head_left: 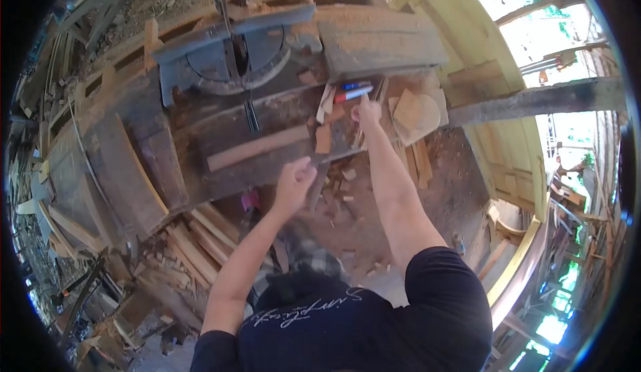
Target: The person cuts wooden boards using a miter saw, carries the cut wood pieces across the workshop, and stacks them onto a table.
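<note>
My right hand (368, 113) reaches over the right part of the bench, its fingers closed at the white end of a red-and-white marker (348, 94). Just behind that marker is a blue pen (356, 86). Small wood offcuts (323, 138) lie to the left of this hand. My left hand (295, 184) hovers before the bench's front edge with its fingers curled in, and nothing shows in it. Beyond it, a long wooden strip (260, 148) rests on the dark bench (193, 135).
A mitre saw (234, 58) stands at the back of the bench, its round base dusty. To the right are thin wood pieces (417, 112) and a large yellowish wooden panel (501, 92). Lumber (193, 245) and scraps lie on the floor below.
</note>
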`<state>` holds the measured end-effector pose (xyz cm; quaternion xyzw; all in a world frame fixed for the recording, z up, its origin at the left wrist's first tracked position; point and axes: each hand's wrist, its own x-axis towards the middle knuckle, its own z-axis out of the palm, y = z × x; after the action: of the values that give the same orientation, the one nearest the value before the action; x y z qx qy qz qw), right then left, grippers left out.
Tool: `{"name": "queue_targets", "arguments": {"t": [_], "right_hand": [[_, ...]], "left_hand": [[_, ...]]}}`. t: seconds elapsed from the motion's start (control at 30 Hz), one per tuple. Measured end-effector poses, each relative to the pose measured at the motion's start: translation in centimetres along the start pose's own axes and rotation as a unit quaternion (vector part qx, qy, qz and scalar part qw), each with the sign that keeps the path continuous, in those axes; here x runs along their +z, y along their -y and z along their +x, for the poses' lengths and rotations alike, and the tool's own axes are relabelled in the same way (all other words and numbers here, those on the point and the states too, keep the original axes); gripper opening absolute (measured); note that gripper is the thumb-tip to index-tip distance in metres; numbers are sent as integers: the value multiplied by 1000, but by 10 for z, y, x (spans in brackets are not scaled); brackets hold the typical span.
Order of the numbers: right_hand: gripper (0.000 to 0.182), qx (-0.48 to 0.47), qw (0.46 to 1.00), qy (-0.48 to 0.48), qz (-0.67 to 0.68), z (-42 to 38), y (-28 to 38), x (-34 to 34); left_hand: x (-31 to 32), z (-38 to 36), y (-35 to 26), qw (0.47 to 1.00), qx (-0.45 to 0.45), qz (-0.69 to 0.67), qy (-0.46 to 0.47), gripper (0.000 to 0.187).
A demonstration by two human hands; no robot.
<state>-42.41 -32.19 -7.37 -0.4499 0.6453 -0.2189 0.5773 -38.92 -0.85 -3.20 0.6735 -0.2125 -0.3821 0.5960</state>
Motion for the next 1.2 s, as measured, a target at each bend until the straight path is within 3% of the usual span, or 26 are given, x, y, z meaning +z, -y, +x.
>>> {"name": "queue_targets", "arguments": {"t": [0.03,0.1,0.13,0.17,0.27,0.3,0.37,0.43,0.5,0.57,0.6,0.67,0.7,0.73,0.8,0.83,0.9,0.97,1.03,1.1,1.2], "right_hand": [[34,-45,999,4,-19,-8,1,3],[33,-86,995,13,-45,-26,-19,9],[31,-198,973,-20,-120,-34,-38,18],[30,-310,930,-48,-191,-46,-53,30],[26,-302,908,-1,-289,-141,-41,66],[26,-313,903,30,-292,-160,-45,77],[24,-321,891,98,-305,-195,-47,103],[25,-184,857,267,-401,-225,-34,110],[24,-228,823,333,-399,-247,-64,111],[24,-296,789,380,-381,-259,-84,116],[24,-306,779,394,-380,-271,-79,123],[23,-83,785,489,-371,-313,-71,140],[23,-85,778,498,-374,-331,-76,153],[24,-116,785,516,-323,-349,-82,169],[30,-177,799,526,-232,-386,-89,202],[30,-179,780,555,-229,-397,-93,220],[35,-417,758,450,-222,-409,-96,255],[45,-375,775,432,-269,-423,-93,281],[50,-416,753,426,-280,-419,-116,307],[55,-455,737,403,-295,-428,-131,313],[60,-412,760,440,-245,-434,-140,301]], "left_hand": [[3,-7,-3,1000,-14,1,2,41],[3,-10,-37,977,138,116,-116,42],[3,-14,-69,977,129,117,-123,42],[6,-16,-109,968,197,141,-68,42],[24,-31,-120,888,379,246,88,36],[21,-27,-101,891,369,257,59,36],[-9,-15,-59,856,459,234,27,30],[-50,-20,-61,850,434,297,-33,28],[-90,-37,-55,843,407,344,-76,25],[-130,-63,-38,836,279,378,-285,18],[-154,-78,-24,839,221,387,-311,14],[-206,-122,-7,835,155,375,-372,10],[-227,-142,-9,827,146,357,-409,10],[-248,-155,-17,821,141,361,-419,10],[-295,-180,-33,773,29,316,-549,15],[-313,-187,-35,752,21,325,-573,15],[-345,-191,-38,720,37,328,-610,21],[-355,-181,-15,804,-62,277,-523,37],[-334,-168,-31,751,-161,286,-572,56],[-333,-150,9,785,-141,167,-580,69],[-316,-142,5,791,-108,106,-593,69]]}}
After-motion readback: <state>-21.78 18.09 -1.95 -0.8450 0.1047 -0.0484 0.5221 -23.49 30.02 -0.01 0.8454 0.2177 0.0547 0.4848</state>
